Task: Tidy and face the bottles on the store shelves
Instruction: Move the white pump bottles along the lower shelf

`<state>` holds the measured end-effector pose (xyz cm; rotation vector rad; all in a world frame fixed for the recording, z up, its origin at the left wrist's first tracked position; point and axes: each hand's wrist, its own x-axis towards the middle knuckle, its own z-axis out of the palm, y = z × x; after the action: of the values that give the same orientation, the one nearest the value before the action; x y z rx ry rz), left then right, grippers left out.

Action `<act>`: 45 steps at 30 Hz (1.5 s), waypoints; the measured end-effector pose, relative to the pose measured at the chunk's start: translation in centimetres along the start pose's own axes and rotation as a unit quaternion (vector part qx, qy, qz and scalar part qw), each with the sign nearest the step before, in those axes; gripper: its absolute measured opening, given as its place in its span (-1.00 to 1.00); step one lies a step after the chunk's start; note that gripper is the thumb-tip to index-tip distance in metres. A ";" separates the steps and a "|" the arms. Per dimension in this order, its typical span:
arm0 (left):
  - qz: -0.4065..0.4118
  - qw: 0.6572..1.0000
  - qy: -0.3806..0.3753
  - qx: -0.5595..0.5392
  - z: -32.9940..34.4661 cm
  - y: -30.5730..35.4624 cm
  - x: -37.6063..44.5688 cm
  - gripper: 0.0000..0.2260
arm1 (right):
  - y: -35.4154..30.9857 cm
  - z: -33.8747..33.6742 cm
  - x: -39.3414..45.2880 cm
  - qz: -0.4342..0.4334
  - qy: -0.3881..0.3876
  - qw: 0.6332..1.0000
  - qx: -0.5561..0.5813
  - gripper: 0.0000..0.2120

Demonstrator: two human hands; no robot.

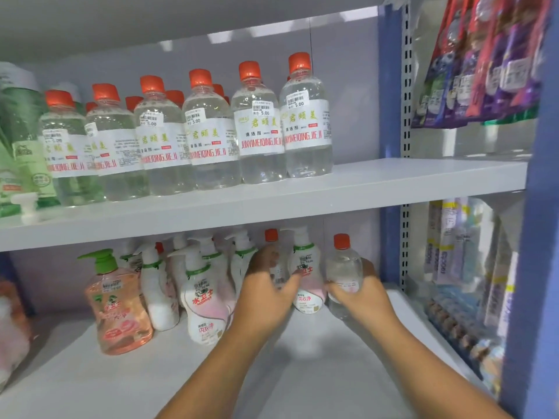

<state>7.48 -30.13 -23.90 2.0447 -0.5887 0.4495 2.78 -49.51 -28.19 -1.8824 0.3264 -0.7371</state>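
On the lower shelf (302,373) my right hand (358,296) grips a clear bottle with an orange cap (343,264) near the right end. My left hand (266,293) wraps round a second clear orange-capped bottle (273,252) standing among white pump bottles (305,267). More white pump bottles (202,297) and a pink pump bottle with a green top (118,303) stand to the left. On the upper shelf (393,182) a row of clear orange-capped bottles (257,125) faces forward with white labels.
Green bottles (21,146) stand at the upper shelf's left end. A blue slotted upright (393,140) bounds the bay on the right. Beyond it hang purple and red packets (484,62), with boxed goods (465,282) below.
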 end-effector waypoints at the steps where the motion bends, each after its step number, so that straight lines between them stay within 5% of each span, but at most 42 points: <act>1: -0.045 0.998 -0.018 -0.041 1.7 -0.1 1.1 -0.37 | 0.2 -0.1 -0.1 -0.002 0.002 1.000 -0.012 -0.62; 4: -0.116 0.989 -0.078 -0.049 5.3 -0.5 4.1 -0.14 | 0.9 -0.5 -0.7 0.017 -0.004 1.000 -0.019 -0.60; 7: -0.121 0.986 -0.107 -0.041 6.2 0.0 4.5 -0.36 | 1.6 -0.7 -0.8 0.023 -0.017 0.999 -0.031 -0.52; 12: -0.109 0.992 -0.030 -0.050 0.2 -1.0 -1.8 -0.54 | 2.1 -0.6 -0.6 0.018 -0.014 0.998 -0.051 -0.53; 19: -0.127 0.979 0.157 0.020 -12.1 -5.0 -7.6 -0.28 | 2.7 0.9 0.2 0.010 -0.012 0.997 -0.073 -0.53; 26: -0.163 0.952 0.217 0.141 -13.3 -11.8 -4.8 -0.30 | 2.0 1.8 0.0 -0.014 -0.028 0.998 -0.058 -0.57; 30: -0.144 0.965 0.175 0.129 -13.6 -13.2 -3.5 -0.46 | 2.4 1.7 -0.1 -0.013 -0.030 0.998 -0.050 -0.54; 32: -0.147 0.956 0.193 0.166 -13.6 -12.8 -3.4 -0.38 | 2.5 1.6 -0.1 -0.011 -0.029 0.998 -0.050 -0.53; 35: -0.005 0.940 0.305 0.150 -11.0 -8.6 -5.6 -0.53 | 2.6 1.5 -0.3 -0.008 -0.034 0.998 -0.052 -0.54; 37: 0.078 0.976 0.198 0.044 -8.1 -3.9 -6.7 -0.78 | 2.3 1.4 -0.6 -0.002 -0.035 0.998 -0.053 -0.56; 39: 0.055 0.998 0.031 0.022 -4.9 -1.0 -5.2 -0.86 | 2.1 1.3 -0.8 0.002 -0.035 0.998 -0.055 -0.55; 45: 0.001 0.983 -0.049 0.178 3.2 0.0 6.4 -0.33 | 1.7 0.4 -1.0 0.005 -0.050 0.998 -0.039 -0.54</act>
<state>12.98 -34.34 -22.10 2.4189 -0.6019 0.4834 2.42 -49.44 -30.21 -1.9823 0.3061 -0.6290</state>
